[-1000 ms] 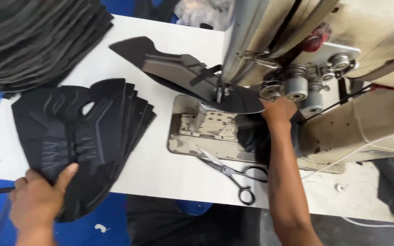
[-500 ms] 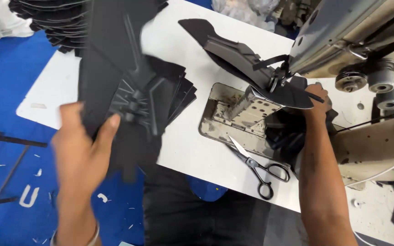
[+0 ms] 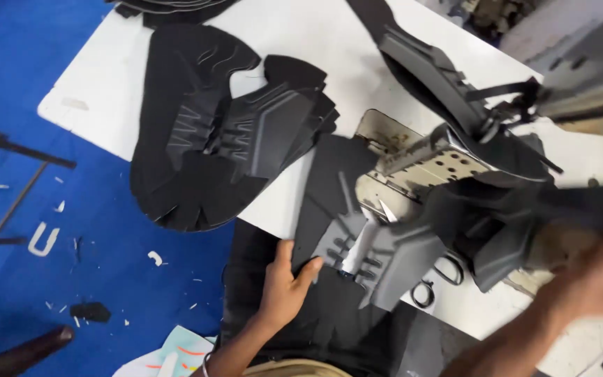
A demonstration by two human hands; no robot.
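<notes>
My left hand (image 3: 284, 286) grips the near corner of a black shoe-upper piece (image 3: 357, 230) with raised grey lines, held over the front edge of the white table (image 3: 92, 91). My right hand (image 3: 594, 276), blurred, holds the same piece's far end by the sewing machine (image 3: 581, 70). The piece lies over the metal needle plate (image 3: 420, 164). Another black upper (image 3: 448, 84) hangs at the needle. A stack of the same black pieces (image 3: 211, 132) lies fanned on the table to the left.
Scissors (image 3: 427, 290) lie partly hidden under the held piece near the table's front edge. More dark pieces (image 3: 169, 5) are piled at the far edge. The blue floor (image 3: 50, 265) has scraps, metal bars and a paper sheet on it.
My left hand has carried one black piece off the stack, from the left to the needle plate. My right hand has come down from the needle and taken hold of the piece's other end.
</notes>
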